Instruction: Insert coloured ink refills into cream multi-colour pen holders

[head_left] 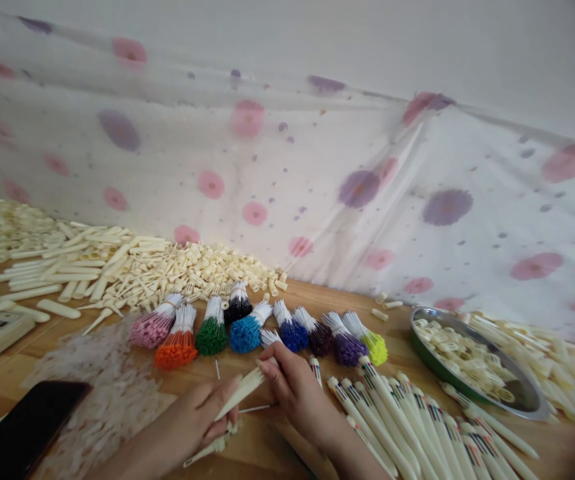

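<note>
My left hand (202,417) is closed round a cream plastic pen barrel (240,390) that points up to the right. My right hand (295,393) pinches the barrel's upper end with fingers pressed together. A second cream piece (207,450) pokes out under my left hand. Just beyond both hands lie bundles of thin refills with coloured tips: pink (152,328), orange (176,350), green (211,335), blue (246,331) and purple (346,345). To the right of my right hand lies a row of assembled cream pens (407,417).
A heap of cream barrels and small caps (117,263) covers the wooden table (317,297) at the back left. A metal bowl (527,400) holds cream clips at right. A black phone (25,427) lies at the front left on small clear parts. A flowered cloth (317,167) hangs behind.
</note>
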Motion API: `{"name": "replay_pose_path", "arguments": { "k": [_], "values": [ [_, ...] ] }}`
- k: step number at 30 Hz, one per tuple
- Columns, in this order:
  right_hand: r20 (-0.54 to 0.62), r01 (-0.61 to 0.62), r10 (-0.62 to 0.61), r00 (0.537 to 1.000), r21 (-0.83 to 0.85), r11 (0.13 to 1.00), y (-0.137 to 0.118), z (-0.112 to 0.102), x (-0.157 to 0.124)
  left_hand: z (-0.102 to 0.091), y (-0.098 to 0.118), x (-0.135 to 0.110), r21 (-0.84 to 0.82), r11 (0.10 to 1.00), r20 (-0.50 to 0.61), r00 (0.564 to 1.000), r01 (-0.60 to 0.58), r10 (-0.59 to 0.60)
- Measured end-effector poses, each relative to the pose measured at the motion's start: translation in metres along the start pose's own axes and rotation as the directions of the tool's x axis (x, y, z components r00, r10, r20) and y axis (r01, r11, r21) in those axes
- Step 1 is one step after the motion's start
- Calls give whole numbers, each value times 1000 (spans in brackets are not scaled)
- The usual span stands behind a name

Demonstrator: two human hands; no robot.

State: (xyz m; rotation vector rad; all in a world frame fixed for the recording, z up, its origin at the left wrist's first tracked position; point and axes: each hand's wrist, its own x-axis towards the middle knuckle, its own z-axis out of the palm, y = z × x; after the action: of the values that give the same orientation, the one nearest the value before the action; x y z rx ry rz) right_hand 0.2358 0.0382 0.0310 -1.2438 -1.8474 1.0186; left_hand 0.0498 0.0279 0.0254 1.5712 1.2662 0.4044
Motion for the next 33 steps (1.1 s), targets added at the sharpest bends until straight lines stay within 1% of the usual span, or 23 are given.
{"name": "replay_pose_path", "arguments": {
  "k": [1,3,4,5,6,7,9,11,12,13,14,16,17,19,21,22,23,24,26,28,29,31,33],
  "values": [
    [4,-72,72,997,41,997,4,3,1,2,-2,0,81,995,-117,991,-62,71],
    [18,-169,168,986,98,981,9,7,4,7,-4,-2,295,943,-305,920,-155,247],
    [29,-185,183,983,110,977,10,7,4,7,-3,-3,379,909,-356,880,-172,315],
    [44,-187,183,982,119,975,9,5,4,7,-2,-4,409,895,-376,861,-177,342],
    [52,-173,168,984,128,976,7,3,4,5,-1,-5,373,911,-371,871,-178,322],
    [53,-134,128,990,134,982,4,0,3,3,1,-6,286,943,-334,904,-172,266],
    [43,-4,-1,999,126,992,-2,-6,1,-3,3,-6,43,994,-139,985,-99,104],
    [37,69,-73,997,118,991,-2,-5,0,-6,2,-4,-78,997,53,999,7,-3],
    [33,44,-48,998,127,991,0,-3,1,-6,1,-3,-45,999,56,998,10,-8],
    [24,-15,12,1000,143,990,4,1,3,-4,-1,-2,49,998,-24,999,-25,26],
    [9,-82,81,997,163,983,9,5,4,-3,-3,-1,192,978,-140,984,-80,108],
    [-12,-169,174,985,196,966,16,12,7,0,-4,0,452,882,-297,911,-131,287],
    [-12,-182,189,982,205,962,18,14,8,0,-4,0,514,846,-316,885,-142,341],
    [4,-164,168,986,217,962,16,12,8,-2,-3,1,476,865,-310,890,-160,335],
    [-9,-70,74,997,212,975,11,6,5,-7,-3,2,283,949,-226,952,-137,205],
    [-26,-12,18,1000,200,980,8,4,4,-9,-3,3,170,981,-133,984,-91,115],
    [-42,31,-24,999,189,982,6,3,3,-10,-4,4,86,995,-10,999,-43,44],
    [-55,41,-31,998,189,981,6,4,3,-11,-5,5,68,998,28,1000,-12,10],
    [-69,-38,55,996,228,973,10,9,5,-10,-8,6,167,981,-153,981,-97,122],
    [-65,-135,160,985,281,950,17,16,7,-7,-8,6,400,905,-262,927,-148,268],
    [-53,-163,187,981,297,941,20,18,9,-5,-8,5,484,860,-276,904,-161,325],
    [-22,-182,198,980,308,934,23,18,9,-5,-6,3,547,818,-263,891,-178,370],
    [1,-141,147,989,292,946,19,11,6,-7,-4,0,452,870,-235,915,-195,327]
  ]
}}
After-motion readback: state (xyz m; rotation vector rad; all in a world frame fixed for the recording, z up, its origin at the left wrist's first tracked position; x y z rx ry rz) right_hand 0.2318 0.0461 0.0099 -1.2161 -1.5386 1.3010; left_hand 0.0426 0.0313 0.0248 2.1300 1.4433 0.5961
